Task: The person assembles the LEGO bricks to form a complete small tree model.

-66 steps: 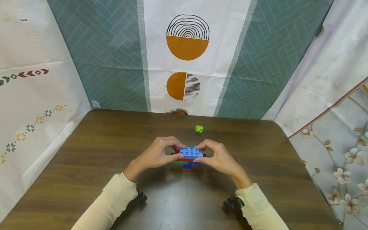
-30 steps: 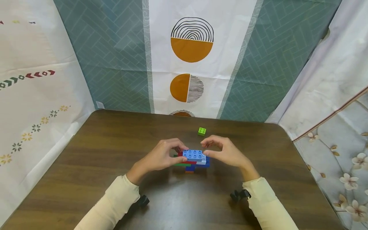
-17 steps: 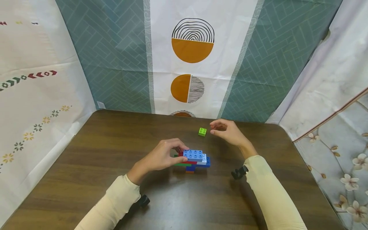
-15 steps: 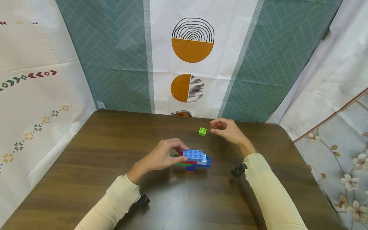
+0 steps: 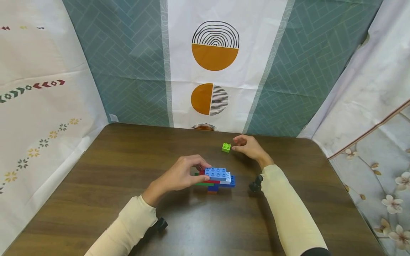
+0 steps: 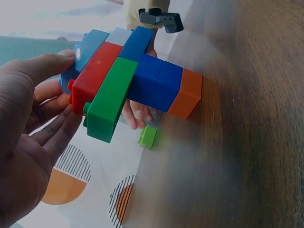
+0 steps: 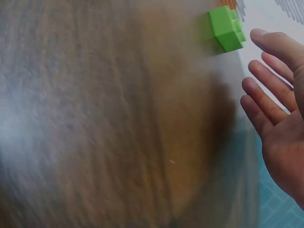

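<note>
A stack of toy building bricks stands upright on the table, its light blue brick [image 5: 216, 173] on top. My left hand [image 5: 180, 173] pinches the stack's left end near the top, thumb and fingers on opposite sides. Under the light blue brick are a red brick [image 6: 97, 73] and a white brick [image 5: 228, 177]. Lower down come a green brick [image 6: 113, 97], dark blue bricks [image 6: 156, 83] and an orange brick [image 6: 187, 92] at the base. My right hand [image 5: 251, 147], fingers loosely bent and holding nothing, hovers just right of a small lime green brick [image 5: 226, 147], apart from it.
The brown wooden table [image 5: 134, 149] runs back to a patterned cloth [image 5: 137, 71]. White cloths with prints hang at the left and right. A black wrist camera [image 5: 256, 184] sits under the right forearm, another device [image 5: 160, 224] under the left.
My right hand let go of the stack's right end and moved back and right, then came a little closer to the lime green brick. My left hand kept its grip on the stack.
</note>
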Demonstrator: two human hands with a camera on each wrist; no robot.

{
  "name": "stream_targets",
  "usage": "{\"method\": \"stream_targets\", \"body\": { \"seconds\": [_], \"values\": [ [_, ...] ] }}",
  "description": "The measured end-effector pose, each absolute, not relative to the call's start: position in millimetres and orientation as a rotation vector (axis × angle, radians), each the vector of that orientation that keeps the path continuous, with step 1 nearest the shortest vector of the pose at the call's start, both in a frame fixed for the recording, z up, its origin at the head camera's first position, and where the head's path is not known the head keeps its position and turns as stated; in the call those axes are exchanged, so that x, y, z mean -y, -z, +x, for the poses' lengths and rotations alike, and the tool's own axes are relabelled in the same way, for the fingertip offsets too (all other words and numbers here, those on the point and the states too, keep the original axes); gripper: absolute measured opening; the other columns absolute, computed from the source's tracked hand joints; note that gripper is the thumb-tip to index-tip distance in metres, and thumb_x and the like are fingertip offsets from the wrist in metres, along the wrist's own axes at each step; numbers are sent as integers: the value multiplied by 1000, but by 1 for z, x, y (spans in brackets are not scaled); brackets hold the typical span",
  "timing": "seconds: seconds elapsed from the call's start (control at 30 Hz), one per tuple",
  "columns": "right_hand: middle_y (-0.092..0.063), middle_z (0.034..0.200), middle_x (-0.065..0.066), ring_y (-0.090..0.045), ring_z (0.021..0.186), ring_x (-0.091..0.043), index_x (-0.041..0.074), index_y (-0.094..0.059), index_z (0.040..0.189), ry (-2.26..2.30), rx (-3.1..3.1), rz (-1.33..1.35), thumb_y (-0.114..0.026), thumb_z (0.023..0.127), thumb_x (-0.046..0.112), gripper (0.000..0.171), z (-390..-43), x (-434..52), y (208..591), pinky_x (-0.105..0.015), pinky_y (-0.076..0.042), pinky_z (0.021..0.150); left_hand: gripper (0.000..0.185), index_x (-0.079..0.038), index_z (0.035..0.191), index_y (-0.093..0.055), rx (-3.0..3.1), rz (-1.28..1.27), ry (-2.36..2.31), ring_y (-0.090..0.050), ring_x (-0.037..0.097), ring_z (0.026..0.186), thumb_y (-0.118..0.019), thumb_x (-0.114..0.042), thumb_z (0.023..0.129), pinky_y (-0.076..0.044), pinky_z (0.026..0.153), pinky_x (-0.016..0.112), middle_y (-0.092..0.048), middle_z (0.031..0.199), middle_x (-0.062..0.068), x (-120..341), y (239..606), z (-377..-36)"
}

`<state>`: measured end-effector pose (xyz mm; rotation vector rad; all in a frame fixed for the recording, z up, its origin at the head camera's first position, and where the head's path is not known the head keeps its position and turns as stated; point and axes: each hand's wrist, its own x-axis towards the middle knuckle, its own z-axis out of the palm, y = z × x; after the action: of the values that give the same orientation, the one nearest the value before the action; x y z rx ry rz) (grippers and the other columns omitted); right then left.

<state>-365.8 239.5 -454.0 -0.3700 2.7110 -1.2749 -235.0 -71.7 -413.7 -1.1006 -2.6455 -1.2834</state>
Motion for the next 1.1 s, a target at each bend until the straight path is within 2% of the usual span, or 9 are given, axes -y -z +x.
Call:
{"method": "stream_targets", "body": {
  "seconds": [0.2,0.43,0.67,0.93,1.1],
  "values": [
    [-65,117,-12,-59,105,-27,5,-60,124,1282,-2680,-366,-75,83,19,46,-368,-231,461,-40,-49,91,34,-28,110,-67,2659,-1091,1269,-58,2,91,-75,-43,81,-53,82,23,-65,101,-18,72,412,-234],
    [-67,109,-10,-60,100,-25,13,-66,114,1191,-2741,-347,-76,83,23,34,-370,-225,465,-41,-49,90,33,-27,110,-67,2650,-1106,1279,-58,2,90,-75,-42,81,-55,81,33,-65,102,-17,70,412,-234],
    [-68,108,-10,-60,100,-25,13,-67,114,1165,-2774,-366,-75,84,23,33,-370,-229,467,-41,-49,89,33,-28,110,-67,2661,-1092,1306,-58,3,91,-75,-42,81,-55,81,39,-65,102,-17,69,410,-233],
    [-69,106,-8,-64,98,-25,15,-67,111,1221,-2769,-407,-76,82,28,33,-362,-229,454,-42,-53,86,33,-29,110,-67,2677,-1077,1325,-58,3,92,-75,-43,81,-56,82,38,-65,102,-17,70,410,-234],
    [-69,106,-7,-65,98,-23,14,-66,112,1251,-2774,-506,-75,82,30,35,-345,-225,439,-44,-53,91,34,-29,110,-67,2674,-1068,1334,-58,3,91,-76,-42,80,-55,84,37,-65,101,-17,72,412,-234]
  ]
}}
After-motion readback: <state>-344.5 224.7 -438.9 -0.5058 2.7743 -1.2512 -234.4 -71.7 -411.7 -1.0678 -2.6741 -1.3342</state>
